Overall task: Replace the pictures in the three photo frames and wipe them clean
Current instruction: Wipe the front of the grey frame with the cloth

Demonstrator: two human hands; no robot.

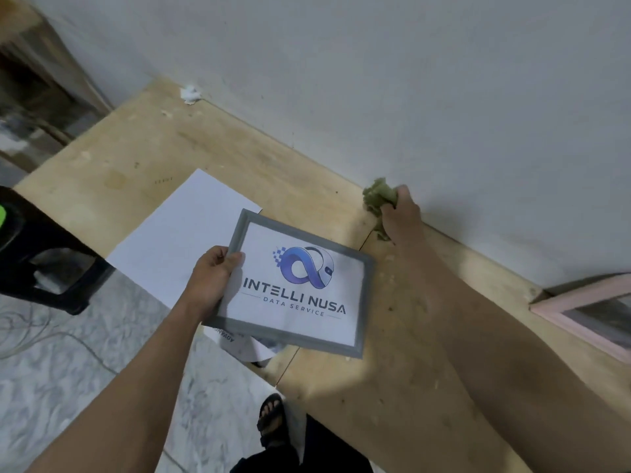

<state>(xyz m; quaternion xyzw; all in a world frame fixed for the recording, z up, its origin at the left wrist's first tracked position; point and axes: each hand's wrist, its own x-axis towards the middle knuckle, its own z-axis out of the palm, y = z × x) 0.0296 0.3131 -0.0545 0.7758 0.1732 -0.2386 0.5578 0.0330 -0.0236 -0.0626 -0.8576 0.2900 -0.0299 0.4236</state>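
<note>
My left hand [215, 274] grips the left edge of a grey photo frame [364, 308] and holds it above the wooden table [170, 141]. The frame shows a white picture with a blue logo and the words "INTELLI NUSA DATA SERVICE". My right hand [404, 213] is closed around a crumpled green cloth [377, 194] at the back of the table, by the wall. A pink photo frame [580, 295] lies at the right edge of the view, partly cut off.
A blank white sheet [177, 233] lies on the table left of the grey frame, and printed paper [246, 346] pokes out below the frame. A black plastic stool [44, 254] stands at the left. A white crumpled scrap [190, 93] sits at the table's far corner.
</note>
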